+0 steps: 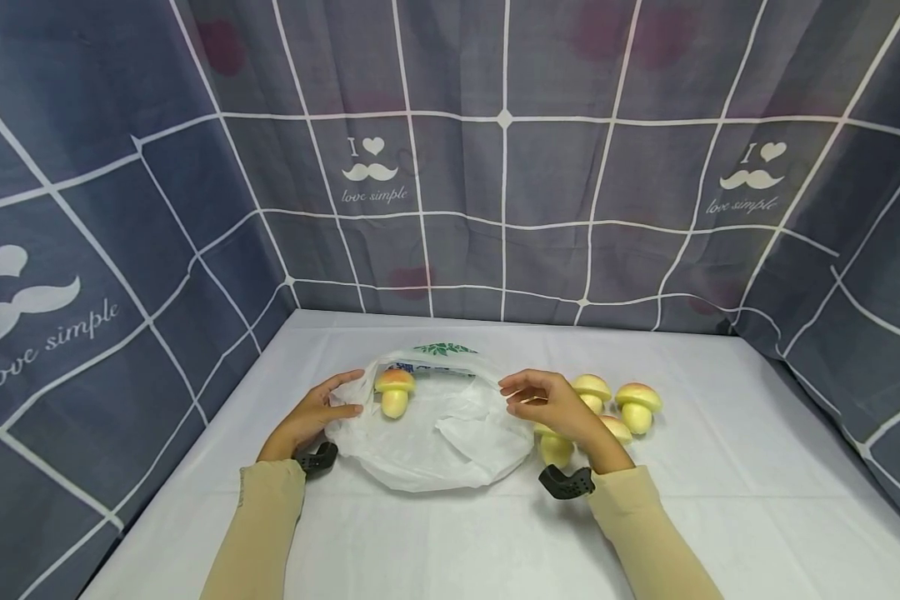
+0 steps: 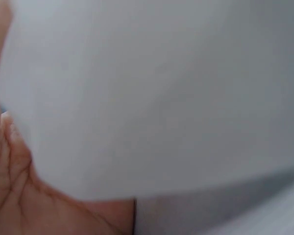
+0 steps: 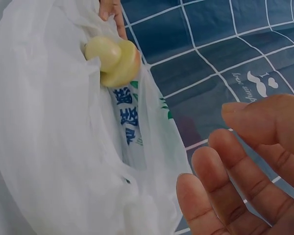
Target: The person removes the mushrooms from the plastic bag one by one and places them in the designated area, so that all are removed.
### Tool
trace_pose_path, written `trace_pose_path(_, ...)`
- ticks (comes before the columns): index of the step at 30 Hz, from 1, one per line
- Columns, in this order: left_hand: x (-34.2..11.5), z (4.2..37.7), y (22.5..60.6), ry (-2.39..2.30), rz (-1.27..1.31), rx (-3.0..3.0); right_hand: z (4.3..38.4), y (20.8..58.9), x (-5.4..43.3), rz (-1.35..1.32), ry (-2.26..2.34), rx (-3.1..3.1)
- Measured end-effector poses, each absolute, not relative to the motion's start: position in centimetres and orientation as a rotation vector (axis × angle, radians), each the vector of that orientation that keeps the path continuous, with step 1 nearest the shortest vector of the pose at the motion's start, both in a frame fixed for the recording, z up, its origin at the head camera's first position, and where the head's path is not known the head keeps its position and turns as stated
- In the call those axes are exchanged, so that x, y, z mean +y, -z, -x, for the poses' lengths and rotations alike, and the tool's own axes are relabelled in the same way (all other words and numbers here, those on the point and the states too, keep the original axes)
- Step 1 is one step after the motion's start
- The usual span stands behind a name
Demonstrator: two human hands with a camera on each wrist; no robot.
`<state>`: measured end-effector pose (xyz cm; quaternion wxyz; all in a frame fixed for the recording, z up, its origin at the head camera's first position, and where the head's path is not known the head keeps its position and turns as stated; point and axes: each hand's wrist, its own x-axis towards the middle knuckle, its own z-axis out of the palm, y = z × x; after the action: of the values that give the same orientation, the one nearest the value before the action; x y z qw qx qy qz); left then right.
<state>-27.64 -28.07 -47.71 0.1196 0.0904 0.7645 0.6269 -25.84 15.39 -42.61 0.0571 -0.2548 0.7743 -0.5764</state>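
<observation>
A white plastic bag [image 1: 450,454] lies on the table with its mouth spread wide. One mushroom [image 1: 395,393], yellow with a reddish cap, sits at the left of that mouth; the right wrist view also shows the mushroom [image 3: 110,61] against the bag. My left hand [image 1: 311,421] touches the bag's left side, thumb and fingers spread apart. White plastic covers much of its palm in the left wrist view. At the bag's right rim is my right hand [image 1: 551,408], with loosely bent fingers [image 3: 230,205] and nothing held.
Several more mushrooms [image 1: 637,407] cluster on the white-covered table [image 1: 742,467] right of the bag, some partly behind the right hand and forearm. A dark checked curtain [image 1: 555,167] encloses the table's back and sides.
</observation>
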Motion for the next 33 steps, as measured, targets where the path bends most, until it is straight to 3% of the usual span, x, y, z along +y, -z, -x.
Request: trace_pose_path(33, -28.1, 27.7, 47.7, -1.805, -0.260, 2.276, 28.3, 43.1, 8.0, 0.788, 1.770, 2.263)
